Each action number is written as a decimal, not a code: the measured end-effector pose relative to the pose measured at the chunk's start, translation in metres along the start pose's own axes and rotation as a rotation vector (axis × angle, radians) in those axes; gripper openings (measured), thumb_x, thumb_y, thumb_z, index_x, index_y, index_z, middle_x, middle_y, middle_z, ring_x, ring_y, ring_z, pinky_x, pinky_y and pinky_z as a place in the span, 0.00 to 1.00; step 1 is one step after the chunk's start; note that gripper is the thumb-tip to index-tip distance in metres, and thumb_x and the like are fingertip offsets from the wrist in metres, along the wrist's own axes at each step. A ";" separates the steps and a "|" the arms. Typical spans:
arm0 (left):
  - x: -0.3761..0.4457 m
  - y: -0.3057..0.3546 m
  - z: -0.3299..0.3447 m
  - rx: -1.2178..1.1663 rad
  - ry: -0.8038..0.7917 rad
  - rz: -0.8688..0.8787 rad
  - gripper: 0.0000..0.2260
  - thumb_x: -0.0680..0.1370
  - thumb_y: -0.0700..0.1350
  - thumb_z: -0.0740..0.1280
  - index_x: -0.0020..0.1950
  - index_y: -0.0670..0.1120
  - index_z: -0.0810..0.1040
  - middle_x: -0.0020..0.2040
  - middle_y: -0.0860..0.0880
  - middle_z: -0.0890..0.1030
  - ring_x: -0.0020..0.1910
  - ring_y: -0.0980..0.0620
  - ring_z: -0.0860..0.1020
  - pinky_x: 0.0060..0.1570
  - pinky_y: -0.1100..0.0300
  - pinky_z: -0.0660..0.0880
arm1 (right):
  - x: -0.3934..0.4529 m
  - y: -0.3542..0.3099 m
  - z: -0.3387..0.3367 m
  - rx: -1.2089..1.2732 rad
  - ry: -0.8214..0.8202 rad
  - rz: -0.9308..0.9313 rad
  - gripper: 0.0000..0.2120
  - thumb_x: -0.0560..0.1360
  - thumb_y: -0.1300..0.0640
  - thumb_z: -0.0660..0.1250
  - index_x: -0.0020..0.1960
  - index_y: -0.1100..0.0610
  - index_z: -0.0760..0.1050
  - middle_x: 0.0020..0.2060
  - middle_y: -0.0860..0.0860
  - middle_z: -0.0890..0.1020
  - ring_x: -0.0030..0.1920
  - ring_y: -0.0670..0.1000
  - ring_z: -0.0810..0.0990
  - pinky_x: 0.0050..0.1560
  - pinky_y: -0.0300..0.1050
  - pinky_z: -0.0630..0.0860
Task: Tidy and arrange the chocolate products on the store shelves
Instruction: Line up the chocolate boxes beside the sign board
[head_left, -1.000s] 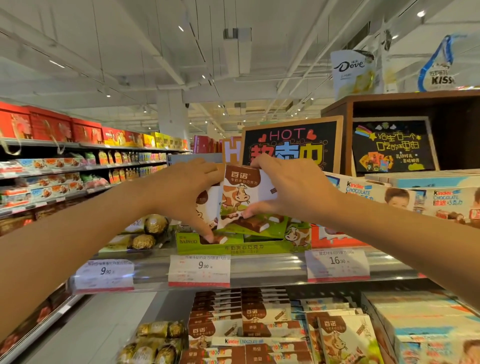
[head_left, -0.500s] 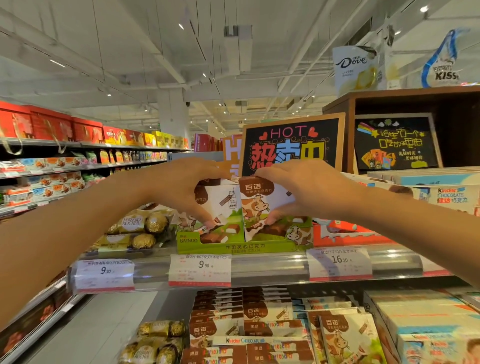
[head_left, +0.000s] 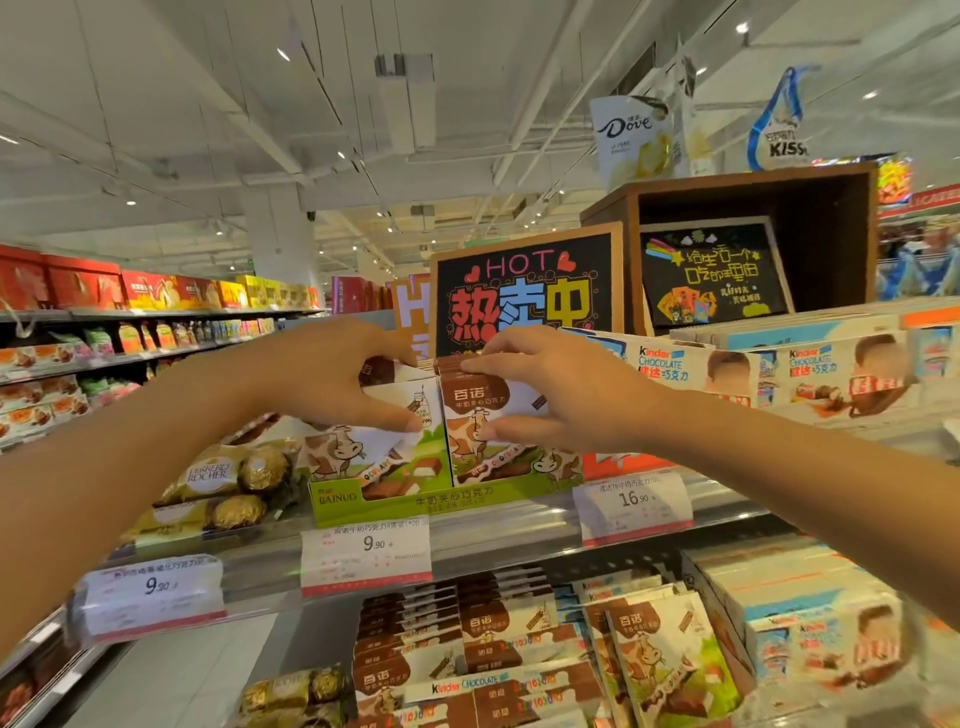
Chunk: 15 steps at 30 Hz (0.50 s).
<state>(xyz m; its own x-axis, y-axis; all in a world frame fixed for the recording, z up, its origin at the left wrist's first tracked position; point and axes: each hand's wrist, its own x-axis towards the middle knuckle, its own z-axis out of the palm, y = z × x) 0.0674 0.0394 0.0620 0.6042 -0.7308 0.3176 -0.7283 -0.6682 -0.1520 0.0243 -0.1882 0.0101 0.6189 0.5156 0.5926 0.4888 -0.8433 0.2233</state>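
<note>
A green Bainuo display tray (head_left: 415, 503) stands on the upper shelf with two rows of cow-printed milk chocolate packs. My right hand (head_left: 561, 395) pinches the front pack of the right row (head_left: 478, 415), fingers on its top edge and thumb on its face. My left hand (head_left: 332, 379) holds the front pack of the left row (head_left: 363, 441), which leans forward, thumb across its face.
Ferrero Rocher packs (head_left: 228, 478) lie left of the tray. Kinder Chocolate boxes (head_left: 779, 374) fill the shelf to the right. A "HOT" chalkboard sign (head_left: 524, 291) stands behind. Price tags (head_left: 366, 556) line the shelf edge. The lower shelf (head_left: 519, 649) holds more Bainuo and Kinder packs.
The pack my right hand held up in front of the tray has gone down into the right row. Both hands have settled onto the tops of the two rows.
</note>
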 end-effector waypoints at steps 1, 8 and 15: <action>0.004 -0.001 0.000 -0.020 0.011 -0.021 0.35 0.58 0.75 0.60 0.60 0.59 0.73 0.50 0.62 0.75 0.48 0.61 0.75 0.46 0.69 0.70 | 0.000 -0.001 0.000 0.014 0.004 0.008 0.30 0.73 0.38 0.62 0.71 0.48 0.65 0.62 0.47 0.71 0.60 0.47 0.69 0.54 0.39 0.66; 0.028 0.016 0.001 -0.189 0.077 0.089 0.35 0.54 0.74 0.64 0.58 0.61 0.73 0.50 0.62 0.77 0.49 0.64 0.76 0.49 0.66 0.72 | -0.013 0.003 0.000 0.099 0.109 0.071 0.27 0.73 0.43 0.66 0.68 0.52 0.67 0.61 0.48 0.73 0.60 0.47 0.70 0.57 0.40 0.67; 0.060 0.057 0.013 -0.152 0.217 0.143 0.36 0.56 0.77 0.60 0.57 0.58 0.74 0.50 0.62 0.76 0.50 0.66 0.73 0.44 0.73 0.67 | -0.042 0.036 -0.030 0.279 0.224 0.166 0.19 0.77 0.49 0.62 0.64 0.57 0.71 0.59 0.52 0.75 0.60 0.48 0.72 0.57 0.38 0.67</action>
<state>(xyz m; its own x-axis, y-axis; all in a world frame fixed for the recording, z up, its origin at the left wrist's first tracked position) 0.0664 -0.0447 0.0607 0.4203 -0.7581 0.4986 -0.8512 -0.5198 -0.0726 -0.0025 -0.2452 0.0161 0.5691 0.3037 0.7641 0.5610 -0.8228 -0.0908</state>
